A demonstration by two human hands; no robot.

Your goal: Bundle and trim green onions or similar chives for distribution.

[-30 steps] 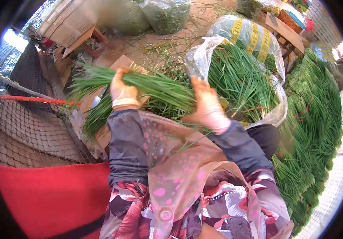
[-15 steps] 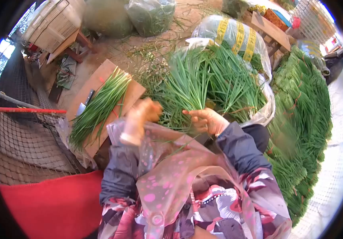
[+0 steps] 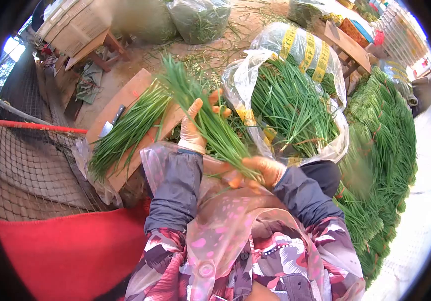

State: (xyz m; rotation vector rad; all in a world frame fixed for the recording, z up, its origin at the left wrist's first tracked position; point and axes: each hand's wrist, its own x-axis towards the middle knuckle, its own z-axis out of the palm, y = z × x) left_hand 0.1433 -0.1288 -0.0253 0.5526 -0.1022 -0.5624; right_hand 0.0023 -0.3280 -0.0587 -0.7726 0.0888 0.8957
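A loose bunch of chives [image 3: 210, 122] slants across my lap, leaf tips up to the left and pale cut ends down to the right. Around its middle is my left hand [image 3: 192, 134], thumb on the near side and fingertips showing beyond the leaves. My right hand [image 3: 265, 170] grips the stem ends, its fingers slightly blurred. To the left, another pile of chives [image 3: 133, 123] lies on a wooden board [image 3: 136, 86], with a knife [image 3: 112, 121] beside it. An open clear plastic bag [image 3: 236, 85] to the right holds more chives [image 3: 295, 108].
A large heap of chives [image 3: 381, 165] stretches along the right side. Red cloth [image 3: 65, 256] and netting [image 3: 30, 173] are at my left. Farther off stand a crate [image 3: 75, 27] on a wooden stool [image 3: 95, 47] and a stuffed plastic bag [image 3: 200, 20].
The bunch that stood upright by the open bag is now tilted over my lap. My left hand has come right and closed around it; my right hand is lower, at its stem ends.
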